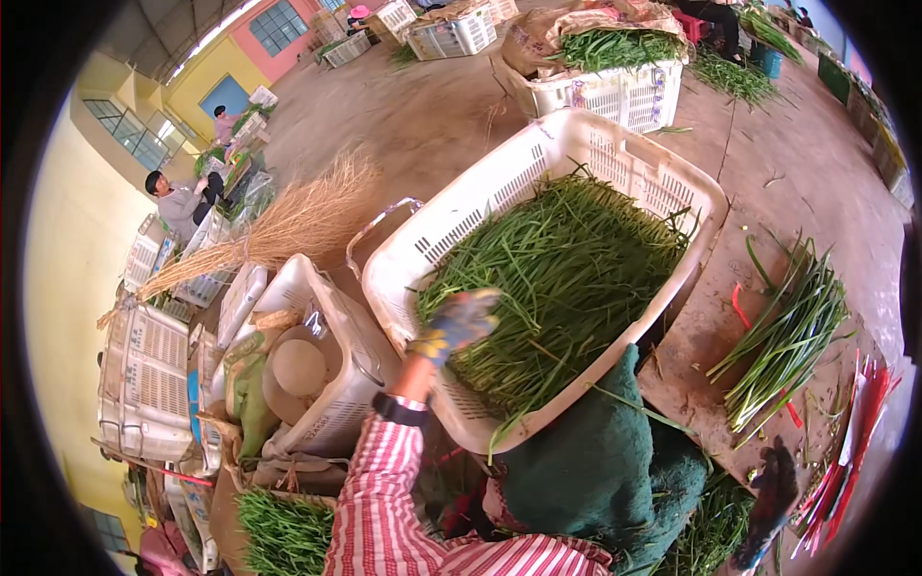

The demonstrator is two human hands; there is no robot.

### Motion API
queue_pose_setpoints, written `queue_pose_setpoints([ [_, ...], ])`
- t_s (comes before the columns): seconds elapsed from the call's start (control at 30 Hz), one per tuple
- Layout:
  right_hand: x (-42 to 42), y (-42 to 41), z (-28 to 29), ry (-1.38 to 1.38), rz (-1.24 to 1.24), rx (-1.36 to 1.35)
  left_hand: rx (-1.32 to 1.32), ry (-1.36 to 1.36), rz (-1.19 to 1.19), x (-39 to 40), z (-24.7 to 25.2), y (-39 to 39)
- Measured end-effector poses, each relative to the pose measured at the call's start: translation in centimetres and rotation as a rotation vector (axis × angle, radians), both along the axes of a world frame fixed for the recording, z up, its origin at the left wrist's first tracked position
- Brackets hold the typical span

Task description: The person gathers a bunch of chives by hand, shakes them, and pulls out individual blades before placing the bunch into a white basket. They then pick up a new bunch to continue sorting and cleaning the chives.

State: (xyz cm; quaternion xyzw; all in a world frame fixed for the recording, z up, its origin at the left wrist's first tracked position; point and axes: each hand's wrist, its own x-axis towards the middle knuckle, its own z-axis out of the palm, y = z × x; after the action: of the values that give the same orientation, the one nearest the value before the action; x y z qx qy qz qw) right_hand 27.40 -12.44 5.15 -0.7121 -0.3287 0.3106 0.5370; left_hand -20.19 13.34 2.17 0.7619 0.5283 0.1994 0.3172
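A white plastic crate in front of me holds a thick layer of loose green leafy stalks. My left hand, in a patterned work glove, is over the stalks at the crate's near left side; whether it grips any cannot be told. At the lower right, my right hand, in a dark glove, hangs beside the board, fingers apart and holding nothing visible. Beyond it, a bundle of long green stalks lies on a worn board, with red ties to its right.
A twig broom leans left, above a crate with a pale hat. Green cloth covers my lap. More cut greens lie lower left. Another filled crate stands ahead; a person sits far left.
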Motion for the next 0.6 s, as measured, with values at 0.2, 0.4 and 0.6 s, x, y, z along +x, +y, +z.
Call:
queue_pose_setpoints([
  [0.2, -5.2, 1.5, -2.4, -0.238, 0.143, -0.054, 0.052, 0.422, 0.178, -8.4, -6.0, 2.0],
  [0.4, -10.5, 3.7, 0.7, -0.407, 0.275, -0.084, -0.287, 0.454, 0.031, 1.3, -4.8, 5.8],
  [0.6, -10.9, 3.8, -0.5, -0.48, 0.287, -0.047, -0.409, 0.769, -0.065, 6.5, -6.8, 7.8],
])
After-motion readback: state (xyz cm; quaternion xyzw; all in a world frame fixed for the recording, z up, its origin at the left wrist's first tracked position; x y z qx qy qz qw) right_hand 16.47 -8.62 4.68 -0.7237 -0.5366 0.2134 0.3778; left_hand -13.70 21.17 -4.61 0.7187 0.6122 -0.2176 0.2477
